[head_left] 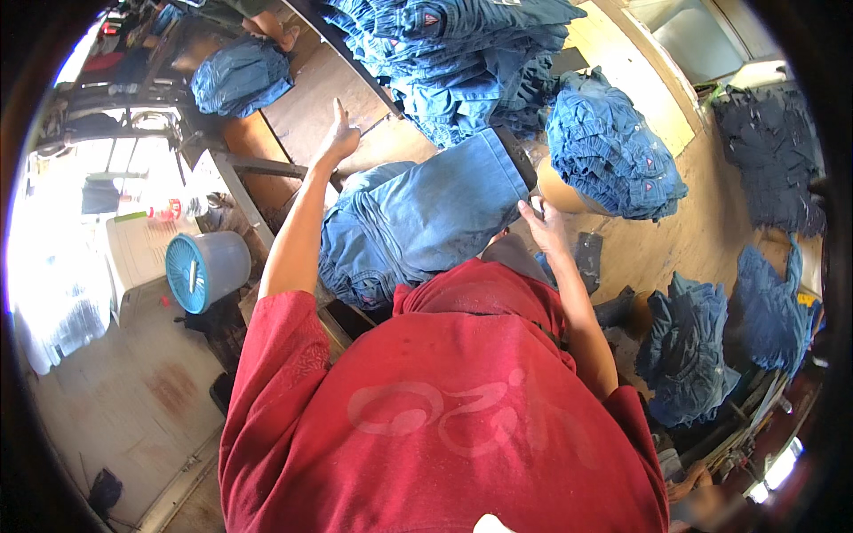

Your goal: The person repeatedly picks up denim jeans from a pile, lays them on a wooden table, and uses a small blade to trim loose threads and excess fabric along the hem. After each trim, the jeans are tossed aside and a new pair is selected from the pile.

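Observation:
A folded pair of blue jeans [444,204] lies across the work surface before me, one leg stretched toward the upper right. Past its hem shows a dark flat piece [515,155]. My right hand [544,224] is at the lower corner of that hem, thumb and fingers closed on the denim. Beyond the jeans on the left, my left hand [339,139] is raised with the index finger stretched out and nothing in it. A tall pile of folded jeans [453,71] rises just beyond the pair.
Another jeans stack [613,147] stands at the right; more denim [689,346] hangs lower right. Dark garments [771,160] lie far right. A blue bucket [209,266] stands left. Another person's hand [277,34] is near a denim bundle [240,78] at upper left.

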The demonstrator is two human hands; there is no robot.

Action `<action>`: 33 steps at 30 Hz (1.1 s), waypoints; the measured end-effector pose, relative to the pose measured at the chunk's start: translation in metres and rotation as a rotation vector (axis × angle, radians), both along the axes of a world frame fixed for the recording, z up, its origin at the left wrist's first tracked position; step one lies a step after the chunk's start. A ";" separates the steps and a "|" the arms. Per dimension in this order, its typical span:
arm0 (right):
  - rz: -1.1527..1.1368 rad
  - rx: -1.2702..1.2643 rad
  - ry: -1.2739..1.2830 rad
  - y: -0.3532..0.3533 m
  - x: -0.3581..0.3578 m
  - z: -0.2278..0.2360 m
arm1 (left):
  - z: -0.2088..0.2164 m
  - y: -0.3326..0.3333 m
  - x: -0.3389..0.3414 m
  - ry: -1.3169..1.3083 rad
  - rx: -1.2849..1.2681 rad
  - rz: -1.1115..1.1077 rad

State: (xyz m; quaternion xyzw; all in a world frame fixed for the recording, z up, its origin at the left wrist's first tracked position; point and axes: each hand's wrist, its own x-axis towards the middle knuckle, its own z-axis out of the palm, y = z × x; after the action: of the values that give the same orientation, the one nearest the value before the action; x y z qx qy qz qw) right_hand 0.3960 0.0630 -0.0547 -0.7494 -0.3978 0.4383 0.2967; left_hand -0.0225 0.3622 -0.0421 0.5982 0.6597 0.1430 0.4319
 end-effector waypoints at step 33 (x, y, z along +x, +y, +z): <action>-0.217 -0.048 0.650 -0.006 0.001 -0.017 | -0.011 -0.059 -0.004 -0.380 -0.514 -0.404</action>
State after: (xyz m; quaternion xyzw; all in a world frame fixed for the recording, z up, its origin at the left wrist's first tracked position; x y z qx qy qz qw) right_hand 0.3973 0.0573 -0.0719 -0.6152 -0.1899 0.6293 0.4353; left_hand -0.0264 0.3034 -0.0529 0.5509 0.4509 -0.0067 0.7023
